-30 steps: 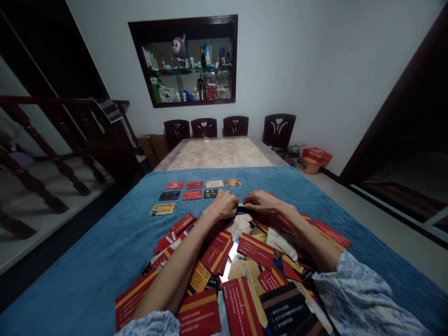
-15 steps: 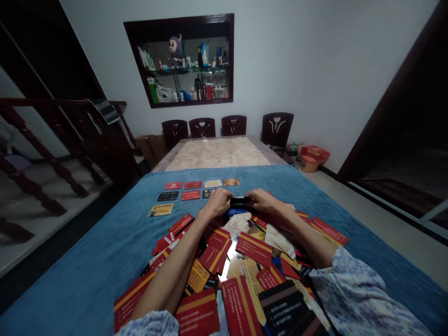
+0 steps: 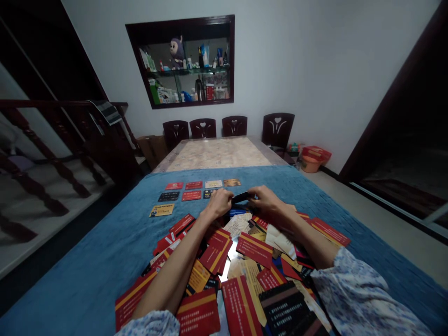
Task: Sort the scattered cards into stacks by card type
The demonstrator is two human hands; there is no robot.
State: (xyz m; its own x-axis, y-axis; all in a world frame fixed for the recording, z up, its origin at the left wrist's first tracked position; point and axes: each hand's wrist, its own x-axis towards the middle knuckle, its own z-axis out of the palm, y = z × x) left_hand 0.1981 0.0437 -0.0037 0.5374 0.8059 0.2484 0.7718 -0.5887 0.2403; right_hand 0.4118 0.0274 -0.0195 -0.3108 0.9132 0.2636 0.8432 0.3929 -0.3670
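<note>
A black card (image 3: 240, 198) is held between my two hands, just above the far end of a heap of cards. My left hand (image 3: 220, 202) pinches its left end, and my right hand (image 3: 262, 198) grips its right end. The card tilts, with its right end higher. Beneath my forearms spreads the heap, with red cards (image 3: 255, 249), black cards (image 3: 285, 308) and yellow cards (image 3: 198, 276) overlapping. Beyond my left hand, several cards lie in rows, among them a dark card (image 3: 208, 193) partly covered by that hand and a gold card (image 3: 232, 182).
Blue cloth (image 3: 94, 247) covers the near part of the table, with a patterned tabletop (image 3: 217, 151) beyond. At the left of the rows lies a yellow card (image 3: 161, 210). Dark chairs (image 3: 234, 126) stand at the far end. A wooden railing (image 3: 42, 144) runs along the left.
The black card has turned from level to tilted, its right end rising slightly along with my right hand. The heap and the rows of cards look unchanged.
</note>
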